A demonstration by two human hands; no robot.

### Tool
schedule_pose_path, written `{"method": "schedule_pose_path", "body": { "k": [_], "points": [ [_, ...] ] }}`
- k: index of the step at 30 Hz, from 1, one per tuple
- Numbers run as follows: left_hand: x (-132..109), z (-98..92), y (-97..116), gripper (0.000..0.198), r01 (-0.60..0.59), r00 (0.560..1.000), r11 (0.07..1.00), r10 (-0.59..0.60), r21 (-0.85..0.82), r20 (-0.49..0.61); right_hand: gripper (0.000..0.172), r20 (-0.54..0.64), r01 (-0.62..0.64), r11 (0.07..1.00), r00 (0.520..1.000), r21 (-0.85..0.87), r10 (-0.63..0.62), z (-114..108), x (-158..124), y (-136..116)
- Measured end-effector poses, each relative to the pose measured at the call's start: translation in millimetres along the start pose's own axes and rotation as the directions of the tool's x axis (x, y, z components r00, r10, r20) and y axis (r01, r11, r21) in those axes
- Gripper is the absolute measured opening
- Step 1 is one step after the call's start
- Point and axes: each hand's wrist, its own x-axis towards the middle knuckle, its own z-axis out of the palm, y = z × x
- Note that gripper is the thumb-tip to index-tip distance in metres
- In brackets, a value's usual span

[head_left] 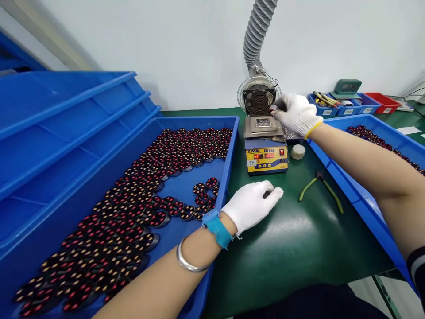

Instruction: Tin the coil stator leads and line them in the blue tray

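Observation:
My right hand (295, 114), in a white glove, pinches a small round part (273, 108) with a silvery side, above the right edge of a solder pot (266, 155). The pot has a yellow front with red digits, and its square opening (263, 123) shows a grey, mottled surface. My left hand (252, 206), also white-gloved, is low over the green table in front of the pot. Its fingers are loosely curled, with a gap between thumb and forefinger, and I see nothing in them. Left of it, a blue tray (199, 170) holds many round black parts (133, 217) with red and tan spots.
Green-handled cutters (319, 177) lie open beside a round whitish tin (298, 152). Another blue tray (360, 190) with small dark red parts stands right. Stacked blue crates (66, 115) rise at left. A fan (259, 102) and grey hose (259, 31) stand behind the pot.

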Motion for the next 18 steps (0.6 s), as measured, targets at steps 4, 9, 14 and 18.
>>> {"method": "schedule_pose_path", "body": {
  "k": [4, 9, 14, 18],
  "points": [
    [-2.1, 1.3, -4.1, 0.038, 0.01, 0.999, 1.0, -0.01, 0.013, 0.044, 0.035, 0.106, 0.066, 0.972, 0.993, -0.226, -0.043, 14.4, 36.2, -6.6],
    [-3.3, 4.7, -5.7, 0.036, 0.002, 0.998, 1.0, -0.003, 0.01, 0.057, 0.031, 0.211, 0.142, 0.924, 0.975, -0.356, -0.069, 33.5, 45.6, -9.7],
    [-3.6, 8.1, -7.0, 0.037, -0.009, 0.996, 0.999, 0.006, 0.036, 0.09, 0.031, 0.257, 0.18, 0.904, 0.963, -0.388, -0.082, 40.0, 45.6, -13.7],
    [-3.6, 9.0, -8.5, 0.035, -0.009, 0.997, 1.0, 0.009, 0.006, 0.076, 0.03, 0.266, 0.173, 0.904, 0.962, -0.39, -0.069, 39.4, 46.0, -18.4]
  ]
}}
